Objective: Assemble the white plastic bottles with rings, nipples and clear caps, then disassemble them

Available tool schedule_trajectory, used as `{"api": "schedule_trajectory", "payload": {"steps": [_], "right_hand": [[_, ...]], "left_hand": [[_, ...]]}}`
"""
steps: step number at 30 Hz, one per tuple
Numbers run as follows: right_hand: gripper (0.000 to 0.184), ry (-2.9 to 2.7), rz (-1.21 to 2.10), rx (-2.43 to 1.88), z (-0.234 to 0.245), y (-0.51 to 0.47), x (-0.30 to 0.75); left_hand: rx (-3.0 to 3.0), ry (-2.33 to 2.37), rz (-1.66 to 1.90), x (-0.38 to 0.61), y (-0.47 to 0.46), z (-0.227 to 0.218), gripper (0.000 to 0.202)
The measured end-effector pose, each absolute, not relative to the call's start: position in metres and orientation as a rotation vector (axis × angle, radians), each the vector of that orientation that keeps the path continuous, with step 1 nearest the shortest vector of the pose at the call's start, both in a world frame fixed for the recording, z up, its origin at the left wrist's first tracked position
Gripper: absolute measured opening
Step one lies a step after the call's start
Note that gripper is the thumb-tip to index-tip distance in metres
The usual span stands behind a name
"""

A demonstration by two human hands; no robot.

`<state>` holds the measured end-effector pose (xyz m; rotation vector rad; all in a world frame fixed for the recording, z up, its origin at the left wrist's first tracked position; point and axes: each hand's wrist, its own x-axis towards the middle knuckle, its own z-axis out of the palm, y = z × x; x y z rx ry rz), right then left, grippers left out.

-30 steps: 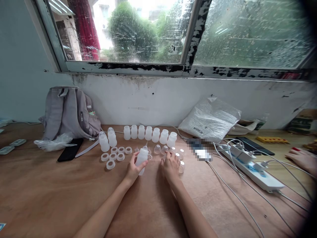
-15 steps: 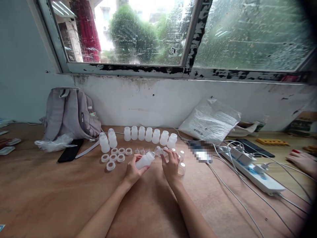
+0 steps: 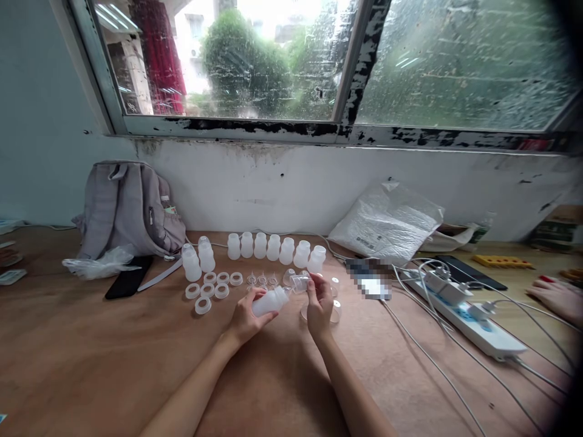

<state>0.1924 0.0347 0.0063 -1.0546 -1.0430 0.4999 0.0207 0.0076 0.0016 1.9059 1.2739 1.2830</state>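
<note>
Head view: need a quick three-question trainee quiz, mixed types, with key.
1. What is in the right hand? A) a backpack B) a clear cap C) a power strip
2. True or false: the bottle in the left hand is held upright.
3. How many bottles stand in the back row of bottles?

Key: 1. B. 2. False; it is tilted, its top toward the right hand. 3. Seven.

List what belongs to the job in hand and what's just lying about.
Apparently part of the job:
bottle in the left hand
clear cap in the right hand
row of bottles
rings
clear teat-like pieces

Apparently just lying about:
grey backpack
crumpled plastic bag
silvery bag
power strip
</note>
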Motion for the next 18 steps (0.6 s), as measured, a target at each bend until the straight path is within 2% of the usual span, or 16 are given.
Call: {"api": "schedule_trajectory", "payload": {"steps": [18], "right_hand": [[0.018, -1.213, 0.650, -0.991, 0.013, 0.024, 0.183]], "left_hand": [[1.937, 1.293, 1.281, 0.021, 0.008, 0.001, 0.039]]}}
